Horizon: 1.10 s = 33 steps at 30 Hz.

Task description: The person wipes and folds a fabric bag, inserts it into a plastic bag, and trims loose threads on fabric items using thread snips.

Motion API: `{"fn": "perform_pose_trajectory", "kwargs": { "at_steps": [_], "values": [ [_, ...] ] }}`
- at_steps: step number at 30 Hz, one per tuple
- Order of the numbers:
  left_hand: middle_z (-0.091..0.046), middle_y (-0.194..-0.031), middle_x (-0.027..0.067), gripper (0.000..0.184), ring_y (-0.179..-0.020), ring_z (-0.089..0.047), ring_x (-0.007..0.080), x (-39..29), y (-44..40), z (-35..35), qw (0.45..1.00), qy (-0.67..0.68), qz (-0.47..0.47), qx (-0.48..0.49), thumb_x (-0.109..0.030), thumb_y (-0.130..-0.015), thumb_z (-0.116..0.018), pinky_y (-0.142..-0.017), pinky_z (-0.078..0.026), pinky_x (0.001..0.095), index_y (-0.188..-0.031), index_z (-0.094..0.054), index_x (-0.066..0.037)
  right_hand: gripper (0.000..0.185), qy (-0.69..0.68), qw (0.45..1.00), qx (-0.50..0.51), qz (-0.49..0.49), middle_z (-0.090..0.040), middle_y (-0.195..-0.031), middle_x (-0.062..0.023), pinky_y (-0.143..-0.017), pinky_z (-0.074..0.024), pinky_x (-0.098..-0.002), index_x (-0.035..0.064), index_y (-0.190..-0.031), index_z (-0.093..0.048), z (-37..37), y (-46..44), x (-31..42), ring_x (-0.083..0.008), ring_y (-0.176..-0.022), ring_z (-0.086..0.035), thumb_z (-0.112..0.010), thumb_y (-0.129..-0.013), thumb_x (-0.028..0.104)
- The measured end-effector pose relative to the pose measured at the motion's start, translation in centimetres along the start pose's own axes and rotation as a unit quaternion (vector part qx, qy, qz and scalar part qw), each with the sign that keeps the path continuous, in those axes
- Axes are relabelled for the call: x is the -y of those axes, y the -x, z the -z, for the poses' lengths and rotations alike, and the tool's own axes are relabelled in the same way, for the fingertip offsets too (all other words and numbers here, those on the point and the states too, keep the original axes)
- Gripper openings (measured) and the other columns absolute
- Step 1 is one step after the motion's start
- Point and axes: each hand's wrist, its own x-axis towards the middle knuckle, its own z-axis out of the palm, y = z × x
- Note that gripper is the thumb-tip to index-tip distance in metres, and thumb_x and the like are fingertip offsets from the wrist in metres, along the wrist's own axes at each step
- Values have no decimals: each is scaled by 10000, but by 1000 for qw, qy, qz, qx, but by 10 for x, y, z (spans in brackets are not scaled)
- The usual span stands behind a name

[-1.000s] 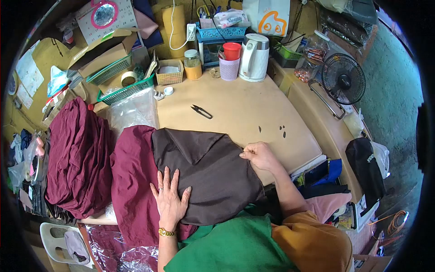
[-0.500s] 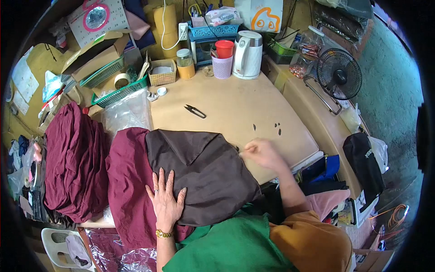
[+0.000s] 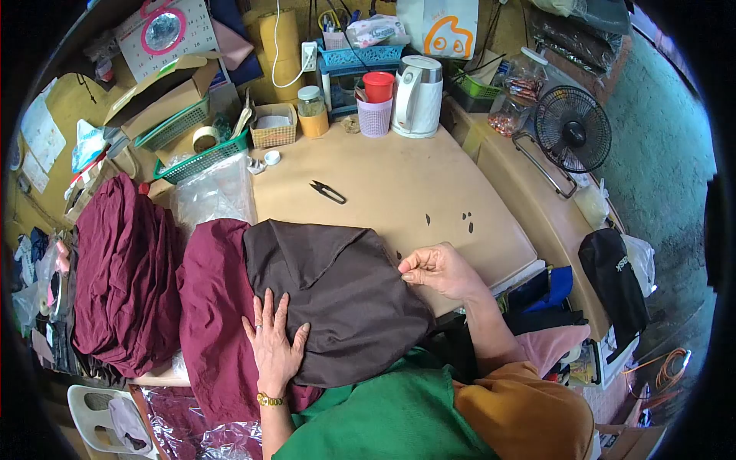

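My left hand (image 3: 277,345) lies flat with fingers spread on a dark brown cloth (image 3: 345,307), near where it meets maroon fabric (image 3: 215,314). The brown cloth has a folded flap at its upper left. At the cloth's right edge my right hand (image 3: 441,271) is closed in a pinch, thumb against forefinger. Whether its fingertips hold the edge, a thread or something else is too small to tell. Black thread snips (image 3: 328,192) lie on the table (image 3: 368,176) beyond the cloth. Small dark scraps (image 3: 470,222) lie to their right.
A heap of maroon fabric (image 3: 126,284) stands at the left. Along the back are a green basket (image 3: 203,161), a jar (image 3: 312,111), a purple cup (image 3: 375,117) and a white kettle (image 3: 417,100). A black fan (image 3: 573,129) stands at the right.
My right hand has moved slightly left and down, its pinching fingertips now at the cloth's right edge. My left hand stays flat on the cloth.
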Motion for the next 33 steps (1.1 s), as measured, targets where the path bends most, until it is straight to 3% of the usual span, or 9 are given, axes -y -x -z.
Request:
{"fn": "perform_pose_trajectory", "kwargs": {
  "at_steps": [5, 8, 13, 14, 18, 20, 23, 28, 33],
  "values": [
    [-292, -1588, 128, 671, -1483, -215, 347, 2, 2, 2, 1000, 7, -5, -3, -367, -886, -659, -1169, -145, 610, -1477, -418, -161, 109, -39, 999, 23, 7, -687, -901, -13, -767, -504, -222, -34, -1022, -672, -7, 3, 8, -62, -821, -622, -656, -922, 5],
    [-334, -1539, 212, 699, -1422, -303, 385, -9, 4, 13, 982, 130, -21, -133, -146, -780, -765, -1142, -270, 518, -1417, -483, -94, 99, -84, 995, 49, 9, -683, -904, -7, -768, -504, -221, -33, -1017, -669, -27, 2, 14, -61, -819, -621, -649, -926, 1],
    [-364, -1531, 194, 664, -1214, -553, 290, -47, -11, 58, 880, 417, -198, -109, 21, -769, -593, -879, -528, 341, -1420, -472, -27, 93, -106, 979, 175, 18, -637, -930, 1, -779, -488, -221, -14, -1036, -624, -77, -20, 26, -60, -841, -592, -617, -944, -7],
    [-395, -1509, 210, 707, -1323, -477, 351, -50, -17, 70, 857, 469, -209, -41, 56, -741, -528, -947, -506, 376, -1435, -457, -59, 96, -107, 971, 209, 36, -611, -939, 1, -786, -478, -224, -3, -1050, -598, -85, -24, 29, -62, -860, -575, -595, -955, -8],
    [-610, -1230, 199, 712, -1070, -624, 329, -39, -38, 100, 883, 383, -269, 26, 46, -706, -499, -825, -534, 368, -1410, -477, -58, 108, -53, 961, 261, 77, -534, -927, 3, -785, -441, -221, 25, -1094, -500, -108, -25, 47, -62, -868, -517, -519, -991, -3],
    [-643, -897, 159, 506, -824, -633, 328, -26, -38, 104, 909, 337, -239, 50, 14, -738, -559, -747, -520, 373, -1238, -613, -36, 103, 13, 968, 240, 77, -509, -903, 16, -768, -425, -206, 32, -1097, -461, -112, -22, 58, -48, -834, -495, -489, -1004, -5],
    [-589, -746, 128, 235, -702, -591, 299, -5, -31, 108, 904, 359, -218, 83, -41, -792, -636, -671, -487, 367, -1019, -687, -10, 90, -20, 978, 192, 76, -515, -903, 22, -763, -426, -201, 31, -1084, -472, -113, -22, 55, -41, -833, -496, -485, -1005, -11],
    [-559, -754, 30, 119, -651, -505, 133, 0, -11, 86, 875, 460, -144, 32, -97, -851, -743, -600, -408, 278, -902, -681, -9, 117, -54, 976, 207, 42, -522, -907, 24, -727, -418, -190, 34, -1071, -513, -118, -25, 50, -31, -807, -503, -571, -974, 4],
    [-531, -842, 12, 142, -665, -456, 108, 6, -1, 79, 872, 481, -84, -34, -63, -832, -747, -601, -398, 257, -921, -643, -25, 255, -44, 972, 233, 7, -574, -944, -7, -685, -398, -154, 23, -1103, -513, -118, -22, 67, -17, -747, -506, -671, -903, 16]
  ]
}}
